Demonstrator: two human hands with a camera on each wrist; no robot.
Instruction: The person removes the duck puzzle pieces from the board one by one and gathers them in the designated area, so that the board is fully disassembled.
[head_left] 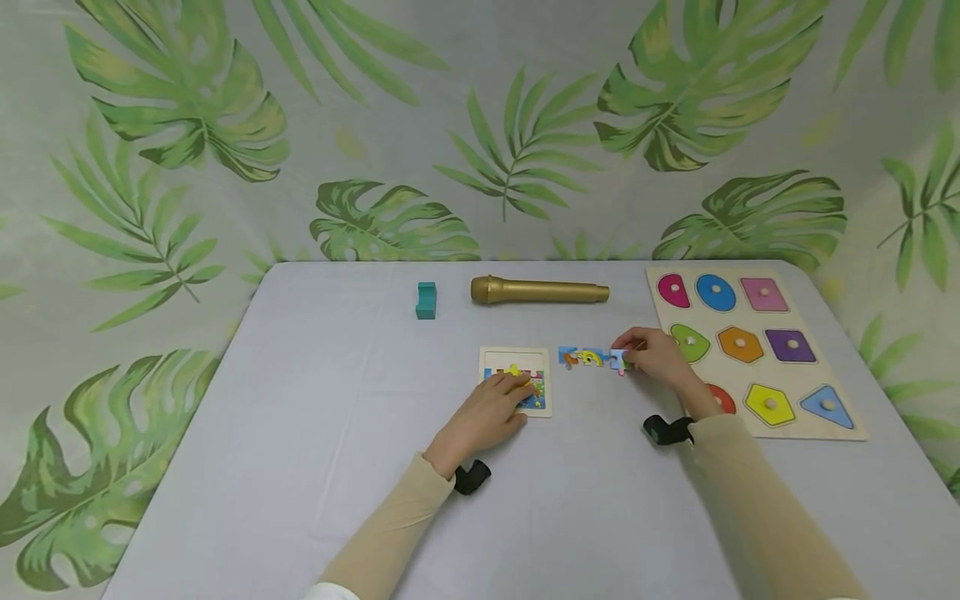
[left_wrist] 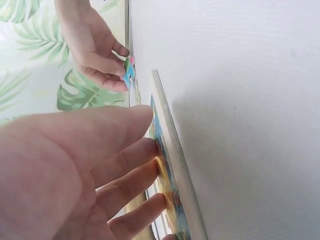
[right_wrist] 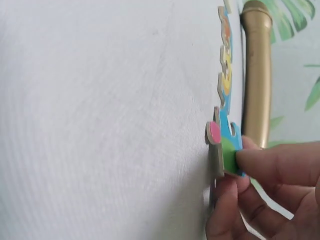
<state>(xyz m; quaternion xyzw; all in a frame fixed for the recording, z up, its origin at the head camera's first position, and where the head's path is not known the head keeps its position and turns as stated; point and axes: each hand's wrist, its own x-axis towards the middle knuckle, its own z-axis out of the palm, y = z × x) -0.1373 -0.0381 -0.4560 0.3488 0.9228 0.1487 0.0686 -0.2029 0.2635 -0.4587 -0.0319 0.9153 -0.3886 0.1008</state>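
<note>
The left hand (head_left: 486,412) lies over a small wooden puzzle tray (head_left: 495,359), and its grip is loosely spread, with the fingertips resting on the picture pieces (head_left: 538,392) which fill the lower part of this tray. The right hand (head_left: 660,360) has its grip closed around one jigsaw piece (right_wrist: 229,155), blue and green with a pink knob, which is pinched between thumb and fingers, just to the right of two other jigsaw pieces (head_left: 592,357) lying on the white surface (head_left: 300,400). These two lie in a row beside the tray. Behind them is a gold microphone (head_left: 540,291), and to its left stands a teal block (head_left: 426,301). A wooden shape board (head_left: 727,319) with knobbed coloured shapes lies at the right, partly under the right hand.
</note>
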